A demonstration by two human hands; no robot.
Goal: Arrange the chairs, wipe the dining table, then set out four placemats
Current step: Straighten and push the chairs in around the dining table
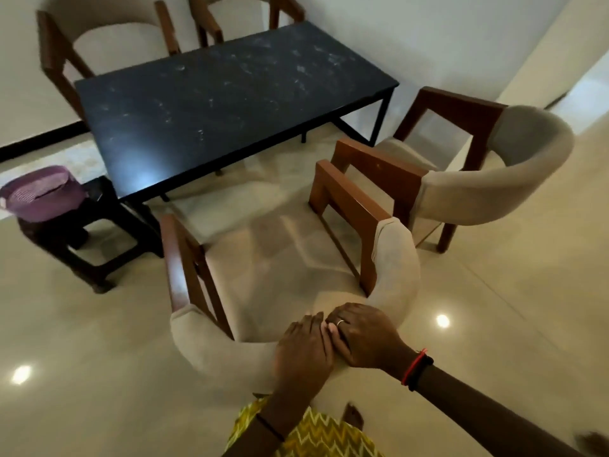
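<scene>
While both hands sit side by side on top of its curved backrest, the near chair [263, 258] faces away from the person, its open seat and wooden arms pointing toward the dining table [230, 103] ahead of the hands. The left hand [304, 352] and right hand [364, 339] touch each other, fingers curled over the padded rim and gripping it. Beyond them the dark tabletop, smeared with pale marks, runs lengthwise from ahead-left to farther ahead-right. A second chair [487, 179] stands just right of the held one, also turned toward the table. The far chairs [108, 37] stand across the table. Ahead-left of the hands, a purple basket [43, 192] rests on a dark stool [99, 232].
</scene>
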